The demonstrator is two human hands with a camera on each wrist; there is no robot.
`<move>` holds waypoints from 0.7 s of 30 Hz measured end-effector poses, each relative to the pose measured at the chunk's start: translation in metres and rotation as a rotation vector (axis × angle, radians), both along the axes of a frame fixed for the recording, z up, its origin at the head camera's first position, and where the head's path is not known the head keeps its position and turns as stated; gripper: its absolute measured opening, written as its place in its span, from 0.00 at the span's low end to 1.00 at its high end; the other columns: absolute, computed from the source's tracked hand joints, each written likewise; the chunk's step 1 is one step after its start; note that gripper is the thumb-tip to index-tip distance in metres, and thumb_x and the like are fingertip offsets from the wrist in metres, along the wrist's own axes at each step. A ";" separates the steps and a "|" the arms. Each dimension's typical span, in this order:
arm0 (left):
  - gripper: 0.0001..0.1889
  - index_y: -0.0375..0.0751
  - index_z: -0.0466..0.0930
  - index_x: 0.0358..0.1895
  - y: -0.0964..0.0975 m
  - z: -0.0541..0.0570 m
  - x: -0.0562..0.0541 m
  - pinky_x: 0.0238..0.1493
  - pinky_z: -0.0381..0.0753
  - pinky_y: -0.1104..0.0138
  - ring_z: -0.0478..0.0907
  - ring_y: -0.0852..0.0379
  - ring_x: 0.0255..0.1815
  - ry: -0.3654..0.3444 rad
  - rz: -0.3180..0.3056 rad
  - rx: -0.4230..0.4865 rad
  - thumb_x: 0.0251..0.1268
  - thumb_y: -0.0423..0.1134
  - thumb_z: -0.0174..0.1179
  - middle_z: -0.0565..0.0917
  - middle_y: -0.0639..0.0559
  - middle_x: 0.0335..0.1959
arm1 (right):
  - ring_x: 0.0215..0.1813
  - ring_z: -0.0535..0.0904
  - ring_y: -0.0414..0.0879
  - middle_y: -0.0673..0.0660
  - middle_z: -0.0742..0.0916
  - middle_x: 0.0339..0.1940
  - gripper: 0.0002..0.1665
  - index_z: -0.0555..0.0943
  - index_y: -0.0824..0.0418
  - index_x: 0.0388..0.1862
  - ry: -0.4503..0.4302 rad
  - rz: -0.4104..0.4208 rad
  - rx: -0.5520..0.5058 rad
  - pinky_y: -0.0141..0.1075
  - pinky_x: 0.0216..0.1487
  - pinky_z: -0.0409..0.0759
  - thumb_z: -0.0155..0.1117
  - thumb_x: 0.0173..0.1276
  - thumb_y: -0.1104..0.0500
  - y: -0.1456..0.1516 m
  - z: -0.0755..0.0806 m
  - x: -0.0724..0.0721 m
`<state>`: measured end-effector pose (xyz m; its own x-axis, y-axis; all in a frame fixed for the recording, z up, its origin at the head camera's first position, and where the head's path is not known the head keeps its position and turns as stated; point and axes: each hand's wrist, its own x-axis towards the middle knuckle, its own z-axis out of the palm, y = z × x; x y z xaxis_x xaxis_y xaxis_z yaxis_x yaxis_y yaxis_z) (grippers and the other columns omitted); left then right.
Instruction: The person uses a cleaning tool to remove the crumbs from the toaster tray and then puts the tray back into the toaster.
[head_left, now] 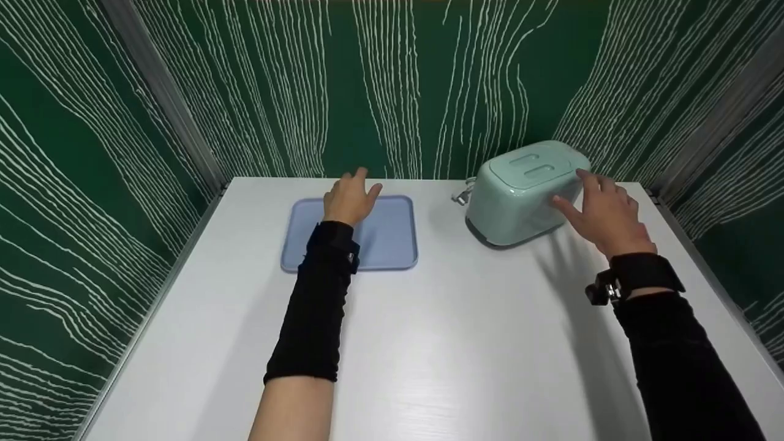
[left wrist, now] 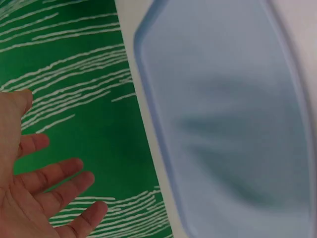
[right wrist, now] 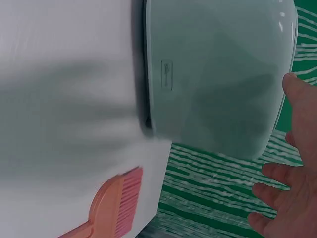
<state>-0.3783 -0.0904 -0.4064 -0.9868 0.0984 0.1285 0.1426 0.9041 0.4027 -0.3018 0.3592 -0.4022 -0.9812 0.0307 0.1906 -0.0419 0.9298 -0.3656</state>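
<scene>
My left hand [head_left: 350, 199] hovers over a light blue rectangular tray [head_left: 389, 236], its fingers spread and holding nothing. The left wrist view shows the same palm [left wrist: 22, 208] apart from the tray's surface, where shadows fall. A mint-green toaster [head_left: 520, 205] with a covered top stands at the back right. By its right end is my right hand [head_left: 609, 217], fingers loosely extended. In the right wrist view the thumb [right wrist: 293, 84] overlaps the toaster's edge; whether it touches, I cannot tell.
An orange brush with pink bristles [right wrist: 106, 201] lies on the table right of the toaster, mostly hidden behind my right hand in the head view. A plug and cord [head_left: 462, 195] lie left of the toaster. Green, white-lined walls [head_left: 386, 92] enclose the white table [head_left: 422, 343].
</scene>
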 end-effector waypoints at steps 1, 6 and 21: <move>0.30 0.45 0.68 0.81 0.004 -0.002 0.000 0.67 0.86 0.43 0.81 0.40 0.70 0.010 -0.016 0.010 0.87 0.57 0.52 0.80 0.36 0.71 | 0.78 0.56 0.86 0.83 0.62 0.80 0.52 0.54 0.65 0.87 0.021 0.008 -0.016 0.84 0.73 0.56 0.54 0.83 0.32 -0.005 0.000 -0.001; 0.27 0.41 0.75 0.75 0.030 -0.015 0.001 0.61 0.90 0.49 0.86 0.43 0.62 0.013 -0.077 0.065 0.87 0.55 0.53 0.86 0.39 0.66 | 0.81 0.57 0.81 0.80 0.64 0.81 0.48 0.61 0.62 0.85 0.122 0.058 -0.046 0.82 0.75 0.56 0.62 0.81 0.36 -0.030 0.000 -0.003; 0.19 0.41 0.84 0.60 0.110 -0.063 0.016 0.37 0.81 0.66 0.84 0.54 0.31 -0.195 -0.207 0.337 0.86 0.52 0.55 0.90 0.43 0.40 | 0.86 0.54 0.75 0.71 0.66 0.85 0.43 0.65 0.55 0.85 0.171 0.167 0.051 0.78 0.84 0.52 0.63 0.81 0.38 -0.077 -0.022 -0.020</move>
<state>-0.3619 0.0199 -0.4698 -0.9596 0.2813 0.0006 0.1992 0.6779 0.7077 -0.3213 0.2817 -0.4240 -0.9251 -0.1430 0.3517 -0.2536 0.9221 -0.2923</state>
